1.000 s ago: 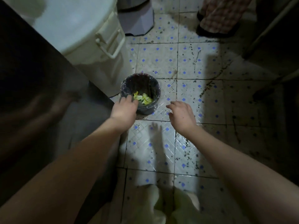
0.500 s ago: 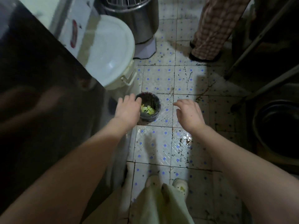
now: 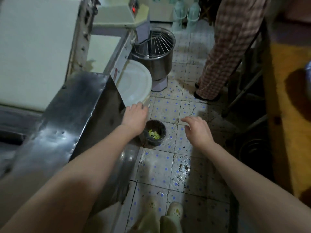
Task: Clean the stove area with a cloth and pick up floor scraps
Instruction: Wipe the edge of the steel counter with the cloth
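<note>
Steel counter (image 3: 67, 118) runs down the left, its dark end panel dropping to the tiled floor (image 3: 158, 169). At the foot of that corner stands a small black bin (image 3: 161, 132), lined with a bag, and green scraps (image 3: 154, 134) lie in the bottom of it. The floor's pale tiles carry blue dots and plenty of dark specks and stains.

Both bare arms reach forward over the floor. The left hand (image 3: 135, 115) hangs palm down above the bin's left rim, just off the counter's corner, fingers slack and spread, nothing in it. The right hand (image 3: 196, 130) hovers right of the bin, apart from it, fingers loosely bent and separate, also holding nothing.

Behind the left hand a white bucket lid (image 3: 134, 84) sits against the counter's far end, and past it a steel mixer bowl (image 3: 154, 64) with a wire guard. Another person in checked trousers (image 3: 223, 47) stands at the far right of the floor.
</note>
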